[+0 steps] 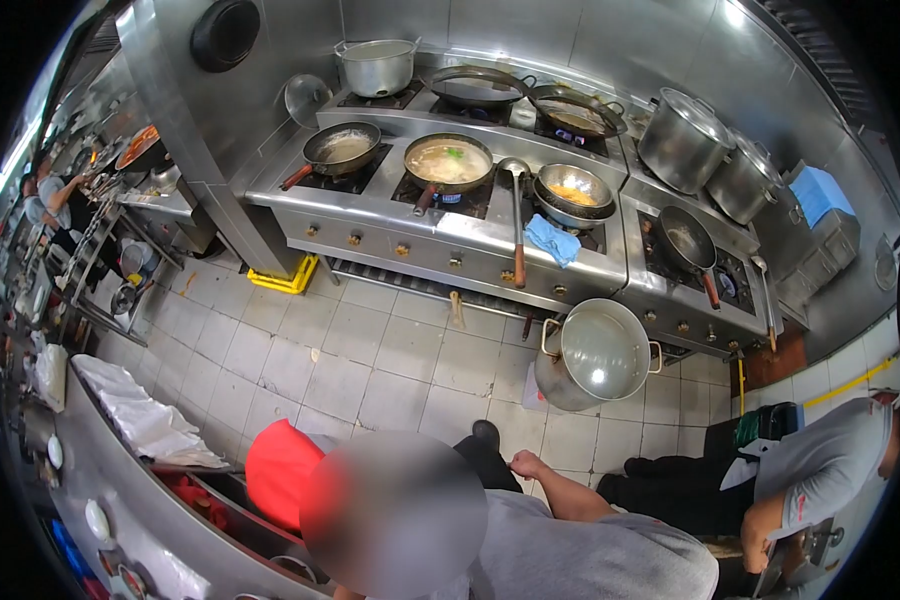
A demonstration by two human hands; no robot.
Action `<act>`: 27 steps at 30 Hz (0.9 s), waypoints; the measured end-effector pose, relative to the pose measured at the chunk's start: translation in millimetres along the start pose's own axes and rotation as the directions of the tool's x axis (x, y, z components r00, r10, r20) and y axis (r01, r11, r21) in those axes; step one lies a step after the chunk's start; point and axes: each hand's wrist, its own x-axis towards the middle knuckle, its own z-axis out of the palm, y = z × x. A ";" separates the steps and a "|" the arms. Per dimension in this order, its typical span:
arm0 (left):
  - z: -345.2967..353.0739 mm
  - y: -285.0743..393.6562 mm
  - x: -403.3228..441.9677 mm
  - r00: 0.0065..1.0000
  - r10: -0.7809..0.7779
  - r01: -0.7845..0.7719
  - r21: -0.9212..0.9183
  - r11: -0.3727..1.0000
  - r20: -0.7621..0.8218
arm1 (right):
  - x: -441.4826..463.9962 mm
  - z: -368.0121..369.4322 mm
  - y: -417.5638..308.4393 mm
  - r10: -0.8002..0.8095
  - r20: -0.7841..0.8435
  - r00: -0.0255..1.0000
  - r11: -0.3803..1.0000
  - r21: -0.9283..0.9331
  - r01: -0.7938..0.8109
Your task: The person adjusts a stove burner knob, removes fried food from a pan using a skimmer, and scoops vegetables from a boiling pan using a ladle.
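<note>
Neither my left hand nor my right hand shows. A person in a grey shirt, whose head is blurred, fills the bottom centre; that person's hand hangs above the tiled floor with fingers curled. On the steel stove, a wok of pale broth with a green garnish sits over a blue flame. A smaller pan is left of it. To its right are a ladle, a bowl with yellow food and a blue cloth.
A large pot of cloudy liquid stands before the stove. Tall lidded pots occupy the back right. Another person in grey is at the right edge. A yellow crate lies by the pillar. Open drawers are at lower left.
</note>
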 end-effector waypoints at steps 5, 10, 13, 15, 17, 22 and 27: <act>1.6 -3.6 -0.1 1.000 -0.013 0.013 -0.056 0.998 0.007 | -0.9 0.5 -1.2 0.003 -0.004 1.000 1.000 0.029 -0.003; -1.7 4.5 -7.7 1.000 -0.030 0.030 -0.042 0.999 0.001 | -1.4 1.7 -2.8 0.022 -0.021 1.000 0.999 0.030 -0.022; -3.2 7.6 -10.7 0.999 -0.039 0.039 -0.025 0.999 0.001 | -3.4 0.9 -4.1 0.014 -0.012 1.000 1.000 0.013 -0.014; -3.2 7.0 -10.6 0.999 -0.038 0.038 -0.023 0.999 0.001 | -5.1 0.0 -5.1 0.017 -0.004 1.000 1.000 0.009 -0.017; -2.4 3.1 -7.8 0.999 -0.032 0.032 -0.036 0.999 0.011 | -6.1 0.2 -6.1 0.021 0.004 1.000 1.000 0.006 -0.021; 0.2 -5.5 0.0 0.999 -0.038 0.038 -0.035 0.999 0.018 | -8.0 1.7 -6.4 0.020 -0.019 1.000 1.000 0.011 -0.020; 2.0 -13.5 7.5 0.999 -0.037 0.037 -0.039 0.999 0.023 | -7.4 2.6 -4.9 0.010 -0.016 1.000 1.000 0.004 -0.010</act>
